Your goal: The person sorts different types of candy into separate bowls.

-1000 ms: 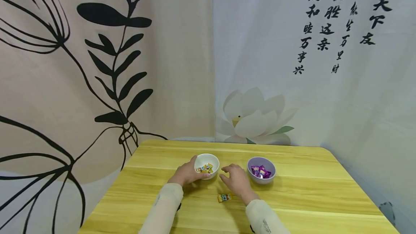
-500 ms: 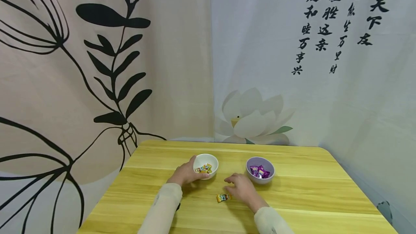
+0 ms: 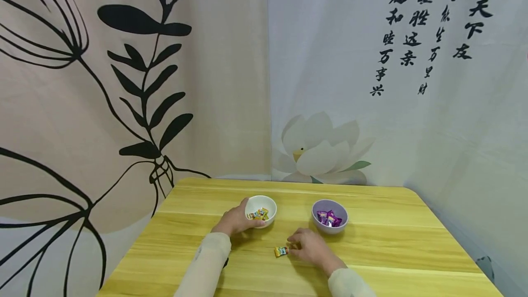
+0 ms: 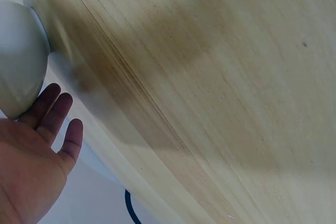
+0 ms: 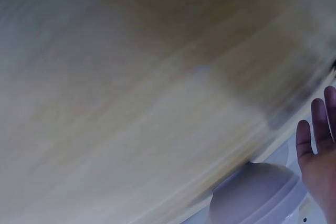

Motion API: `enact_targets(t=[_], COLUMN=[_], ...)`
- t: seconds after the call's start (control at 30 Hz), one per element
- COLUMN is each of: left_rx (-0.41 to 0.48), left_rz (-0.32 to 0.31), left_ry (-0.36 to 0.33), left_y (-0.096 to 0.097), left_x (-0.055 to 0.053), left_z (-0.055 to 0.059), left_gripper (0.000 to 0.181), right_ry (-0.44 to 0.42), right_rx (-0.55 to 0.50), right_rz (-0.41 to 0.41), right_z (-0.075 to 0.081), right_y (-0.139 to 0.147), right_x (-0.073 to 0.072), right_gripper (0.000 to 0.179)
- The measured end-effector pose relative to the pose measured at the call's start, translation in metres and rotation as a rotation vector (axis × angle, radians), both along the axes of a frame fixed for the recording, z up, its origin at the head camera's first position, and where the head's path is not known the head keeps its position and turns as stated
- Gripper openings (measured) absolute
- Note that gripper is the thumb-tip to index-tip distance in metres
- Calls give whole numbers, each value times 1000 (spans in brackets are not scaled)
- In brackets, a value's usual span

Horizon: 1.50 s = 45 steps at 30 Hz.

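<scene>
My left hand (image 3: 236, 219) holds a white bowl (image 3: 270, 203) by its left side, the thumb along the near wall and the fingers round the far left. Several yellow wrapped candies (image 3: 260, 214) lie inside it. In the left wrist view, fingers (image 4: 55, 116) rest against the bowl's outer wall (image 4: 21, 56). One more yellow wrapped candy (image 3: 281, 251) lies on the table in front of the bowls. My right hand (image 3: 310, 246) is low over the table with relaxed fingers, its fingertips right at that candy's right end. In the right wrist view the candy is out of sight.
A purple bowl (image 3: 343, 212) with several purple wrapped candies (image 3: 328, 218) stands just beyond my right hand. Both bowls are on a wooden table (image 3: 392, 242). Behind its far edge hangs a printed cloth (image 3: 231, 81).
My right hand has come down and toward me, from beside the bowls to the loose candy. The left hand keeps its hold on the white bowl.
</scene>
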<state>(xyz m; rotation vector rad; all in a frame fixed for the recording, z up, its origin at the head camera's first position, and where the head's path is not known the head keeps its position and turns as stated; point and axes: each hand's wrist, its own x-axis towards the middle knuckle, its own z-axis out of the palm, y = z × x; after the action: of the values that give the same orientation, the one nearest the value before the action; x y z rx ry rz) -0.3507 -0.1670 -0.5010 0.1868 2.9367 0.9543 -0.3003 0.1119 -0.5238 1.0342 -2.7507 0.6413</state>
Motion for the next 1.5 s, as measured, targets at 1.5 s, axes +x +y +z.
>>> enact_targets(t=[1.5], left_rx=[7], left_rz=[6], left_ry=[6], left_y=[1], left_x=[3], left_z=[0], left_gripper=[109], right_ry=[57], right_rx=[71], right_rz=[-24], right_z=[-4], right_y=[-5], right_x=[9], right_gripper=[25])
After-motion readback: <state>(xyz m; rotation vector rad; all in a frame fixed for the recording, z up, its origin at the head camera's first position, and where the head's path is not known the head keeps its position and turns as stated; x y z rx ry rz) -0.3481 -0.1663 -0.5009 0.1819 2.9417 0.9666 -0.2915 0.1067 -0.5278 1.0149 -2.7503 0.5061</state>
